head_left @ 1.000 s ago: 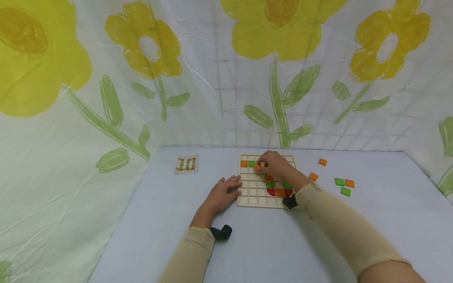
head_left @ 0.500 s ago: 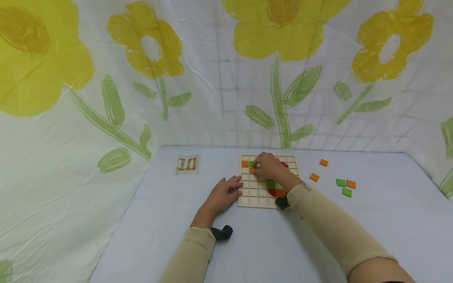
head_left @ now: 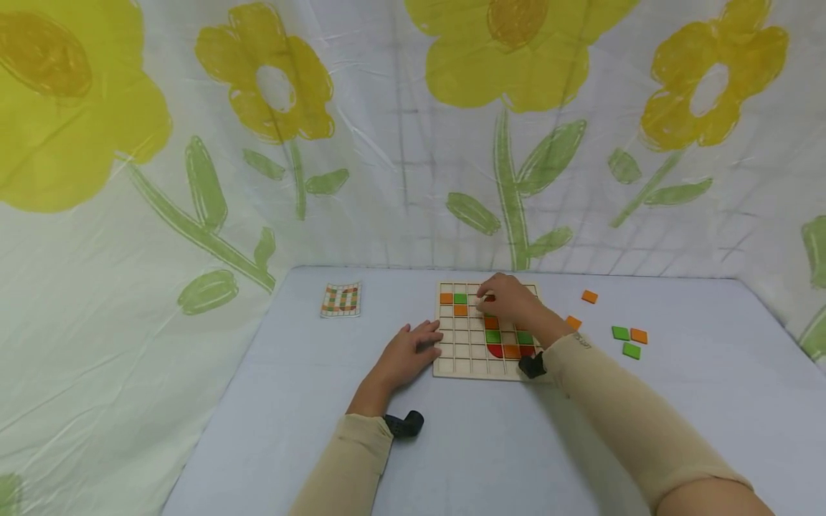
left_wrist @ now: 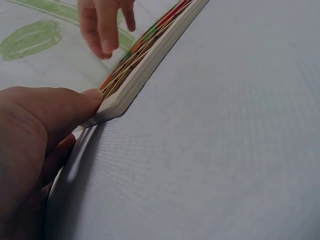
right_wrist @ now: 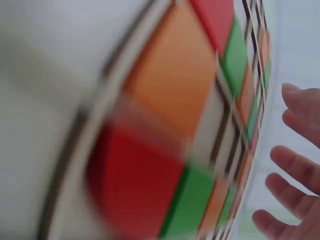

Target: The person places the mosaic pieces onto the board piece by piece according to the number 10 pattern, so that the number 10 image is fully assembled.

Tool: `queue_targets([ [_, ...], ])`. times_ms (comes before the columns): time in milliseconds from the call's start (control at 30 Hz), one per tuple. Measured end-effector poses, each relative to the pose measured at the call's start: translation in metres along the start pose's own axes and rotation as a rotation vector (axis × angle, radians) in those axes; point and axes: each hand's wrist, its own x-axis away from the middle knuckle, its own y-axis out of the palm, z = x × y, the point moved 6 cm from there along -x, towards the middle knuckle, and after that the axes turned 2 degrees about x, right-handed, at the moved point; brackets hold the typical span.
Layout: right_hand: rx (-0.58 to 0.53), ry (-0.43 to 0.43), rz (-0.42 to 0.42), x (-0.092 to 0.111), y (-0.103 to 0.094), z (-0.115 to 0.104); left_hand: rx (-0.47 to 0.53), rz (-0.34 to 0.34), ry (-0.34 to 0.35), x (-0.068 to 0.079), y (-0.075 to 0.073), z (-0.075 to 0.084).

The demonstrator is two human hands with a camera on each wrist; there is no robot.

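A wooden grid board (head_left: 462,364) lies on the table, partly filled with orange, green and red tiles. At its left edge rests my left hand (head_left: 404,354), fingers spread; in the left wrist view the thumb (left_wrist: 75,104) touches the board's rim. Over the upper middle of the grid is my right hand (head_left: 510,299), covering some cells. Its fingers (right_wrist: 295,165) look spread and hold nothing in the right wrist view. An orange tile (head_left: 460,310) sits in the second filled row, below a green tile (head_left: 460,298) and beside bare cells.
Right of the board lie loose tiles: an orange tile (head_left: 590,296), another orange tile (head_left: 573,323) near the right sleeve, and a cluster with a green tile (head_left: 632,350). A small printed pattern card (head_left: 341,299) lies at the left. A flower-patterned curtain (head_left: 387,143) hangs behind the table.
My right hand brought an orange tile left to the cell under the green one, let go, and has moved back right. My left hand stays at the board's edge.
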Motion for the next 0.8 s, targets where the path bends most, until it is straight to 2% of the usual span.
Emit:
queue_targets([
  [200, -0.037, 0.102, 0.012, 0.02, -0.02, 0.046, 0.002, 0.001, 0.004, 0.001, 0.0, 0.001],
  [333, -0.008, 0.152, 0.034, 0.038, -0.034, 0.075, 0.008, 0.008, 0.004, 0.001, -0.001, 0.001],
  [600, 0.01, 0.238, 0.066, 0.084, -0.05, 0.128, 0.0, 0.005, 0.003, 0.001, 0.0, 0.0],
  [800, 0.023, 0.3, 0.034, 0.119, -0.058, 0.16, 0.004, 0.0, 0.005, 0.0, 0.0, 0.0],
])
